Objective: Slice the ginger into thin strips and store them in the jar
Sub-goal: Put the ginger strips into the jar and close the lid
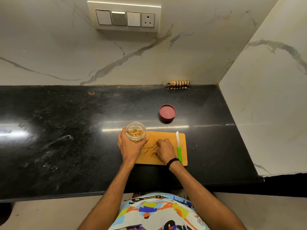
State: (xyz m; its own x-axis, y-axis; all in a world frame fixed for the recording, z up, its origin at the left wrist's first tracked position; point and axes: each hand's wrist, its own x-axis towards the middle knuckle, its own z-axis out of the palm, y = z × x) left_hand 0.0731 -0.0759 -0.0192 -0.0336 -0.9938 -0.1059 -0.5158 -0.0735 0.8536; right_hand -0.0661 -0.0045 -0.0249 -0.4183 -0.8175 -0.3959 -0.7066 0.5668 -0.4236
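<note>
Ginger strips (152,149) lie on the board (166,136), pinched by the right hand (165,149); the left hand (129,146) grips the jar (135,132).

Indoor light, warm and rather dim, from overhead. Polished black stone counter (66,113) carries two glare patches: a broad white bloom near its left edge, and a thin bright streak across the middle, just behind the rectangular wooden cutting board (164,136). Bright strip also along the top of the cream switch panel (124,19). White marble wall (49,55) evenly lit, no hard shadows. Wide-angle bend: counter edges bow, right wall leans. Focus soft throughout; pale ginger strips (153,147) on the board smear together. Clear plastic jar (135,132) shows faint rim highlights.
</note>
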